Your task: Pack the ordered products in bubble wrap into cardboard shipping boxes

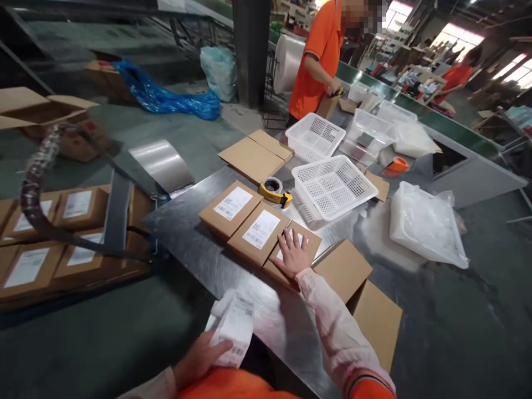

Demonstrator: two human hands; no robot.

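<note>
My right hand [294, 254] lies flat with spread fingers on the label of a cardboard box [312, 239], covering much of that label. Two more boxes stand against it on the metal table [183, 221], a middle box [239, 242] and a left box [211, 211], each with a white label on top. Low in the view, my left hand [203, 354] is closed around a bundle of printed labels [238, 327] near the table's front edge. Beyond the boxes lies a yellow tape dispenser [276, 195] with a roll of tape [272, 184] beside it.
White perforated baskets [336, 188] and a flattened carton [253, 155] occupy the far side. Cardboard [380, 321] sits right of my arm. Labelled boxes [29, 266] fill a cart with a curved handle [31, 199] at left. A person in orange [316, 50] works across the table.
</note>
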